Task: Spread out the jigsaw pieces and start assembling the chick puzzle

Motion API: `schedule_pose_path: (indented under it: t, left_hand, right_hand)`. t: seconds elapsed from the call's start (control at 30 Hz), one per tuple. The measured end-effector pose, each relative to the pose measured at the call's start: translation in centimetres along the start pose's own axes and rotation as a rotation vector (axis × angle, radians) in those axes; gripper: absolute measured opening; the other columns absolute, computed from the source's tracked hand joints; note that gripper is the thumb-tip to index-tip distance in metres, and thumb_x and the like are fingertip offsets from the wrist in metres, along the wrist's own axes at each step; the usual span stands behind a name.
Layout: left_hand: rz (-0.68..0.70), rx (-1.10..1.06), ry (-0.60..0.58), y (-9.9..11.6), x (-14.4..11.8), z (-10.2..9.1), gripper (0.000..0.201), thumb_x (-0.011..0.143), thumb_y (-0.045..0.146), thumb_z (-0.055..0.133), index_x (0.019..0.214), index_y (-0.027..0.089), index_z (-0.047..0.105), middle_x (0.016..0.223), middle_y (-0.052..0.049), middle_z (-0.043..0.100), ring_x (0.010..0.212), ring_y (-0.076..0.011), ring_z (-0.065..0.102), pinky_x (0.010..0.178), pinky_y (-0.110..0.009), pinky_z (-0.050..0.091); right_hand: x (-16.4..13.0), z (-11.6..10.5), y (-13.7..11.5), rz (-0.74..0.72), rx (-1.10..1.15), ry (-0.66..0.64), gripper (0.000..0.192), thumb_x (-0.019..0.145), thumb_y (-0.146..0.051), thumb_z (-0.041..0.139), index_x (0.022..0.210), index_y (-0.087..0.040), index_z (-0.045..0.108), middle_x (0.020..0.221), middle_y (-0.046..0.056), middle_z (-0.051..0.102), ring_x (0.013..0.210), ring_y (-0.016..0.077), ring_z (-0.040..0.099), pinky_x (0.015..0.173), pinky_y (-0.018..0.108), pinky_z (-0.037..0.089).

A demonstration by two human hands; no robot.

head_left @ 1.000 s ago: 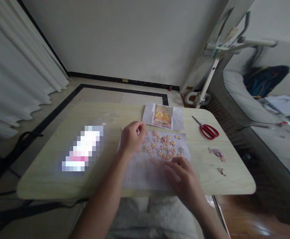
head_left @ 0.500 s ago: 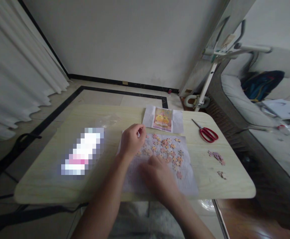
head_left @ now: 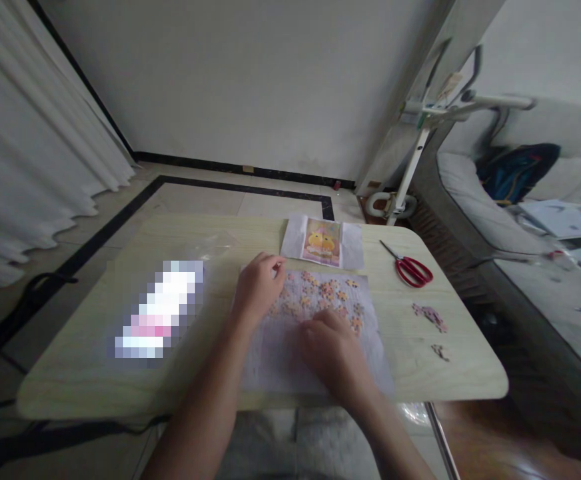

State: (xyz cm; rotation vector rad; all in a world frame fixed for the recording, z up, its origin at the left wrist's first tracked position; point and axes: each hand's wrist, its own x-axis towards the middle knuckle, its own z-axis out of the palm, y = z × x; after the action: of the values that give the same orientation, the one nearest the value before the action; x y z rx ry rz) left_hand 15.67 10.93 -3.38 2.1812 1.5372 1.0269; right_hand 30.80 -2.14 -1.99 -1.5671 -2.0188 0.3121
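Scattered jigsaw puzzle pieces [head_left: 328,288] lie on a pale sheet [head_left: 275,367] at the front of the table. My left hand [head_left: 260,283] is at the sheet's upper left, thumb and fingers pinched together; whatever sits between them is too small to tell. Over the sheet's middle, just below the pieces, my right hand [head_left: 333,347] is curled with its knuckles up. It is slightly blurred, and its fingertips are hidden beneath it. Beyond the sheet lies a paper with a printed picture [head_left: 322,241] of yellow figures.
Red-handled scissors [head_left: 413,271] rest on the table's right side. Nearer are a purplish cluster of pieces [head_left: 429,316] and a smaller heap [head_left: 440,352]. A pixelated bright phone-like object [head_left: 165,300] and a clear plastic wrapper [head_left: 215,245] lie left on the wooden table [head_left: 85,367].
My right hand has shifted right, over the lower pieces. My left hand keeps its pinched pose at the upper left of the sheet. The whole view has moved slightly.
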Motion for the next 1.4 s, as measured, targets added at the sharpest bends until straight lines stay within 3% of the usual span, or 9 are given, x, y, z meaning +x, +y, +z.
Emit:
schedule_pose_path:
  t: [0.13,0.37,0.63,1.0,1.17,1.4]
  left_hand:
    - [0.027,0.116,-0.066,-0.7,0.0,0.7,0.021,0.082,0.017,0.058,0.095,0.020,0.074,0.092,-0.008,0.064,0.089,-0.0224,0.061,0.079,-0.030,0.049]
    - [0.035,0.220,-0.151,-1.0,-0.4,1.2,0.019,0.084,0.024,0.058,0.091,0.024,0.076,0.083,-0.007,0.061,0.082,-0.0224,0.059,0.074,-0.031,0.047]
    - [0.052,0.196,-0.178,-0.6,-0.5,0.8,0.017,0.084,0.028,0.061,0.093,0.025,0.076,0.085,-0.006,0.061,0.082,-0.0212,0.059,0.073,-0.030,0.046]
    - [0.042,0.123,-0.198,-1.1,-0.5,1.4,0.020,0.086,0.023,0.060,0.098,0.025,0.075,0.089,-0.007,0.063,0.088,-0.0205,0.061,0.080,-0.030,0.049]
    - [0.037,0.116,-0.206,-1.1,-0.5,1.1,0.023,0.086,0.025,0.059,0.104,0.023,0.073,0.091,-0.007,0.063,0.088,-0.0209,0.061,0.079,-0.031,0.049]
    - [0.035,0.132,-0.239,-1.2,-0.4,1.1,0.022,0.087,0.023,0.058,0.102,0.024,0.074,0.090,-0.007,0.062,0.088,-0.0211,0.061,0.079,-0.031,0.049]
  right_hand:
    - [-0.2,-1.4,2.3,0.100,0.049,0.048,0.008,0.086,-0.026,0.063,0.088,-0.022,0.069,0.089,0.006,0.062,0.079,0.0188,0.058,0.072,0.031,0.048]
    - [0.4,-2.9,4.9,0.146,0.029,0.125,0.012,0.084,-0.023,0.060,0.090,-0.022,0.070,0.091,0.006,0.062,0.083,0.0198,0.060,0.074,0.032,0.049]
    - [3.7,-1.9,4.3,0.109,-0.032,0.124,0.012,0.084,-0.019,0.061,0.090,-0.020,0.072,0.089,0.006,0.063,0.082,0.0192,0.060,0.077,0.031,0.047]
    - [6.5,0.1,2.8,0.080,-0.237,-0.079,0.013,0.087,-0.021,0.060,0.092,-0.021,0.072,0.089,0.007,0.064,0.087,0.0215,0.062,0.073,0.030,0.045]
    - [7.1,-0.7,4.0,0.066,-0.178,-0.068,0.016,0.087,-0.030,0.064,0.097,-0.022,0.072,0.094,0.006,0.065,0.084,0.0196,0.062,0.074,0.029,0.046]
    - [9.1,-1.8,6.2,0.054,-0.171,-0.070,0.013,0.085,-0.022,0.065,0.096,-0.021,0.072,0.094,0.005,0.064,0.089,0.0198,0.062,0.076,0.029,0.046]
